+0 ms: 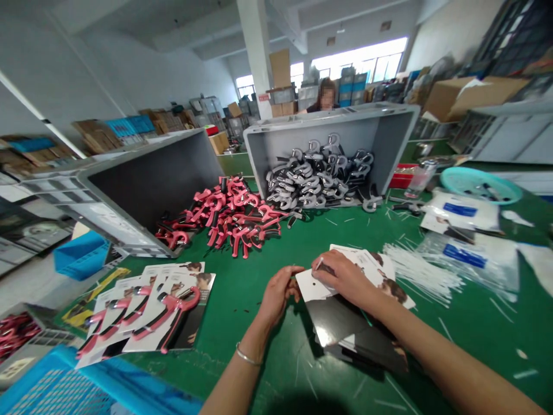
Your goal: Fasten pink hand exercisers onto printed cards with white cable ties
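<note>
With left hand [280,291] loosely curled at the left corner of a dark card [341,317], grip impossible to tell, and right hand [348,279] bent over the top edge, holds that card, with a small white tip [318,263] showing there. Beyond the card, has grey tools [311,178] heaped in a grey crate [280,138]; beyond and left of it, pink tools [237,213] spilling from a tipped crate [129,190]; far right of it, dark items [488,190] in a turquoise tray [458,177].

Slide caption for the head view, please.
Right hand on printed cards, left hand by their edge, pink tools and grey tools beyond.
</note>
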Available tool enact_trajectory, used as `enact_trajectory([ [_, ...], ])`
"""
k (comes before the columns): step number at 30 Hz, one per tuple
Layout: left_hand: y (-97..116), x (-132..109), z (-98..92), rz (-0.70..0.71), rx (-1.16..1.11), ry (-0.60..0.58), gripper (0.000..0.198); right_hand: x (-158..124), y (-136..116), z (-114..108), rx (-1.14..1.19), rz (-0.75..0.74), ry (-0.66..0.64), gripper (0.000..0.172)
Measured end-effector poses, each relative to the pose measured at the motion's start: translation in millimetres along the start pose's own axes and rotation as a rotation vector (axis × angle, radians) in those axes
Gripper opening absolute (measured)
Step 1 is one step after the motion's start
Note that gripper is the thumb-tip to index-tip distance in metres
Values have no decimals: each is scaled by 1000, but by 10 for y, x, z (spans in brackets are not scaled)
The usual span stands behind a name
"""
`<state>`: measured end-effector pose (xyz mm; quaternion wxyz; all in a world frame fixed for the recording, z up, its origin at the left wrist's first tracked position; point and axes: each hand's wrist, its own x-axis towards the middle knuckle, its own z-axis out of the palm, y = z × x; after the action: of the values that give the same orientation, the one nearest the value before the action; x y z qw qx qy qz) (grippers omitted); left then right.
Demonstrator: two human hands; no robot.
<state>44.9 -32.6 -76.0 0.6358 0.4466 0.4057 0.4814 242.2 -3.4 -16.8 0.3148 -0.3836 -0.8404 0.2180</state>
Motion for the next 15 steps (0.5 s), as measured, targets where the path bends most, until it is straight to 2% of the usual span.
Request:
enact_trajectory([
  [3, -230, -47, 53, 15, 19, 51, 39, -28, 18, 20, 24, 2, 2, 5],
  [6, -335, -87, 109, 64, 113, 97, 34, -44, 6, 7, 44, 18, 10, 4],
  [10, -313, -241, 63, 96, 240, 129, 16, -56, 7, -26, 64, 37, 35, 5],
  [15, -188, -626, -36, 144, 438, 2, 13, -61, 35, -33, 69, 11, 45, 6],
])
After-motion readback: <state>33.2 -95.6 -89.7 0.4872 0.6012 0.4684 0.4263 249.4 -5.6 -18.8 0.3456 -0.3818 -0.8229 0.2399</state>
